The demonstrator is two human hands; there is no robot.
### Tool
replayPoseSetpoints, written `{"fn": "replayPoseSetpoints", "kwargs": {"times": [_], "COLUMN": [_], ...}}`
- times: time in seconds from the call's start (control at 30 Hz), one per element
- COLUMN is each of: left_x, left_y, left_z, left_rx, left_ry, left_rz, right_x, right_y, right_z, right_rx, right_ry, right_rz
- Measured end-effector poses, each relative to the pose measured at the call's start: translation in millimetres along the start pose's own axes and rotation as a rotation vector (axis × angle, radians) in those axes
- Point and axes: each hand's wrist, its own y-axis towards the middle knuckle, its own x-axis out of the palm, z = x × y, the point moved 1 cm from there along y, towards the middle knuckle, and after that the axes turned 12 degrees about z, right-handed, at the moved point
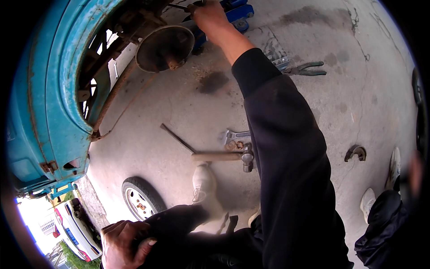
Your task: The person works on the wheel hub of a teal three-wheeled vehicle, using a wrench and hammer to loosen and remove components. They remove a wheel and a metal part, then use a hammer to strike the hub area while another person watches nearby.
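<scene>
At the top, my right hand (209, 17) is closed around a slim metal-shafted tool (178, 6), beside the underside of a turquoise vehicle (49, 103). Its exact kind is unclear because the frame edge and my fingers hide part of it. Just below and left of that hand is a rusty round wheel hub (156, 51) with a stub at its centre. A blue floor jack (242, 12) stands behind my wrist. Low on the left, my left hand (123, 245) rests by my dark-clothed knee, its fingers curled and no object visible in them.
On the concrete lie a hammer (217, 157), a metal bar (177, 137), an adjustable wrench (236, 135), rusty rings (234, 145), pliers (305, 69) and a curved brake shoe (356, 153). A wheel (141, 199) lies near my shoe (204, 181). Another person's legs (380, 224) are at right.
</scene>
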Motion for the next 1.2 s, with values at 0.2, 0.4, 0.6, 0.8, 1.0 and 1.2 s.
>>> {"fn": "replayPoseSetpoints", "kwargs": {"times": [0.2,0.4,0.6,0.8,1.0,1.2], "left_x": [-1.2,-4.6,-4.7,-12.6,-16.1,-14.4], "left_y": [-4.9,-0.8,-2.0,14.3,15.9,8.1], "left_z": [-0.6,1.1,0.5,5.3,7.7,2.4], "left_rx": [0.057,-0.054,-0.051,0.144,0.171,0.072], "left_ry": [0.104,0.021,-0.015,-0.052,-0.015,-0.050], "left_rz": [0.031,-0.025,-0.020,-0.028,-0.033,-0.041], "right_x": [12.0,45.4,64.8,52.7,47.4,38.7], "right_y": [-1.3,4.7,54.1,56.7,53.6,36.8], "right_z": [-18.6,25.6,-8.7,13.4,30.5,-14.3], "right_rx": [-0.325,-0.727,-0.149,-0.168,-0.312,0.344], "right_ry": [-0.282,-0.685,-0.312,-0.180,-0.397,0.179], "right_rz": [-0.237,-0.364,-0.322,-0.212,-0.310,-0.161]}}
